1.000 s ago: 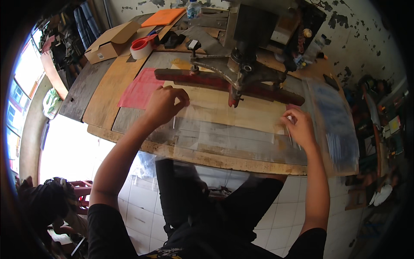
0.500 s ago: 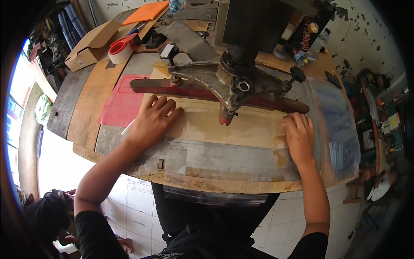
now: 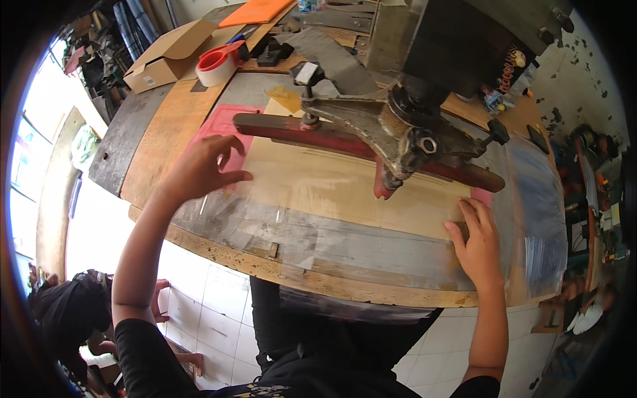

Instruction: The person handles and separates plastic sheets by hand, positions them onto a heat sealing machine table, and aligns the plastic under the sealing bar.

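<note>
A tan, clear-topped sheet (image 3: 318,182) lies flat on the worktable under the long red-and-black bar (image 3: 295,131) of a metal press (image 3: 405,126). My left hand (image 3: 206,167) is raised beside the sheet's left end, thumb and fingers apart with nothing between them. At the right end, my right hand (image 3: 478,242) rests by the sheet's edge with its fingers stretched out and thumb apart. Pink sheeting (image 3: 222,123) shows past the tan sheet's left end, and a small pink corner (image 3: 482,196) peeks out near my right fingertips.
A stack of clear plastic sleeves (image 3: 541,225) lies at the right. Back left are a cardboard box (image 3: 166,56), a tape roll with a red dispenser (image 3: 215,65) and an orange folder (image 3: 255,12). A small metal block (image 3: 273,249) sits near the front edge. Another person (image 3: 70,318) is low at left.
My left hand has lifted off the sheet and opened. The right hand's fingers have spread. A pink corner now shows at the right end. The whole view has shifted slightly.
</note>
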`<state>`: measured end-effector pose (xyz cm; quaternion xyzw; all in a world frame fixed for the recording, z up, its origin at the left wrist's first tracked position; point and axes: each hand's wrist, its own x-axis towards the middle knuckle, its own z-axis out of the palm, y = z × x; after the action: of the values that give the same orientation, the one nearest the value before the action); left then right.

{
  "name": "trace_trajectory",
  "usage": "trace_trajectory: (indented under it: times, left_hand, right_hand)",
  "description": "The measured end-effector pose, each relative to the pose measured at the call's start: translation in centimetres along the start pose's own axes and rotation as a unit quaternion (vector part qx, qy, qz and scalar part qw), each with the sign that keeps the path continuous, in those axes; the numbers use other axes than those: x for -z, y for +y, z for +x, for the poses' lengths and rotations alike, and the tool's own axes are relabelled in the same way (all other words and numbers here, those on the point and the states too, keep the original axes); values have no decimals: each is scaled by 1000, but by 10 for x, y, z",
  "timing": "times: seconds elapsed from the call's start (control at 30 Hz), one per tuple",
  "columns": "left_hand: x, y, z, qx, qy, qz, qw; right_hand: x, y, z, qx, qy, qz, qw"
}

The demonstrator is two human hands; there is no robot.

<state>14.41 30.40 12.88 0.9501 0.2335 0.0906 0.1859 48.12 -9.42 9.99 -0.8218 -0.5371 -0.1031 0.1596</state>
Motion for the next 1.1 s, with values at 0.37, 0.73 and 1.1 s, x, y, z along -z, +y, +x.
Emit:
trace_trajectory:
  times: [0.37, 0.73, 1.1]
  left_hand:
    - [30, -67, -17, 68, 152, 238, 957]
    - [-72, 86, -21, -201, 45, 71, 976]
    - [-77, 68, -11, -207, 13, 88, 974]
  right_hand:
    - [-4, -8, -1, -33, 4, 13, 999]
    - [-4, 3, 13, -59, -13, -2, 998]
    - [-16, 0, 9, -63, -14, -6, 998]
